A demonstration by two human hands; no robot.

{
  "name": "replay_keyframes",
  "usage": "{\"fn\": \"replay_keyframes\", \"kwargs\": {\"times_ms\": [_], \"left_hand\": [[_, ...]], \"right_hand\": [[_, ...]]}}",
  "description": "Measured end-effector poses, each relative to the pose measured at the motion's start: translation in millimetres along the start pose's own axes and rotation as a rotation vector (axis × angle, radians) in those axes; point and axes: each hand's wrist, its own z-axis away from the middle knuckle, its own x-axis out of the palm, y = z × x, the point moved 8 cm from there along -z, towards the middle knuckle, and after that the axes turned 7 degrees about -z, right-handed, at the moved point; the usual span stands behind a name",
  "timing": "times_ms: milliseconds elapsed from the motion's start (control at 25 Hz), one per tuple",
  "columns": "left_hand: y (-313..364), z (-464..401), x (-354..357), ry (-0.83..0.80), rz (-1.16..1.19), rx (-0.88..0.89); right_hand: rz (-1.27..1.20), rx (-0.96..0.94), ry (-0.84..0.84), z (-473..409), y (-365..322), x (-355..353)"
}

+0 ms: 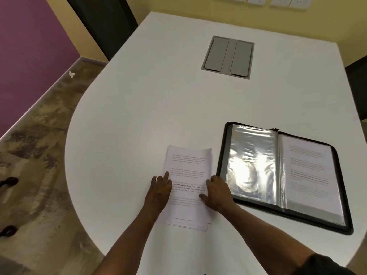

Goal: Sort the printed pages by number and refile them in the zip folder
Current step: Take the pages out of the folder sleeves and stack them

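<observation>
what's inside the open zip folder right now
The zip folder lies open: the left side shows an empty, glossy plastic sleeve, the right sleeve holds a printed page. Whether more pages sit in the sleeves beneath cannot be seen.

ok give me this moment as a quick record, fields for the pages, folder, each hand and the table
pages: loose stack of printed pages flat on the table, edges uneven
folder: black zip folder lying open right of the stack, clear sleeves showing, one printed sheet in the right sleeve
left hand: left hand rests flat on the stack's left edge
right hand: right hand rests on the stack's right edge
table: white table with a grey cable hatch
</observation>
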Motion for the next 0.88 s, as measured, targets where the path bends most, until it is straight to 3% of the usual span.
{"fn": "replay_keyframes", "kwargs": {"times_ms": [200, 400, 600, 760, 880], "left_hand": [[-9, 1, 18, -0.174, 0.163, -0.097], [-12, 7, 20, -0.119, 0.334, -0.125], [-15, 7, 28, -0.13, 0.311, -0.133], [-16, 6, 28, -0.128, 0.29, -0.131], [-16, 6, 23, -0.087, 0.248, -0.123]], "right_hand": [[0.056, 0.01, -0.095, 6, 5, 16], [0.088, -0.007, -0.153, 8, 5, 25], [0.082, -0.007, -0.178, 6, 8, 31], [-0.04, -0.02, -0.098, 12, 6, 18], [-0.229, 0.002, 0.101, 31, 19, -7]]}}
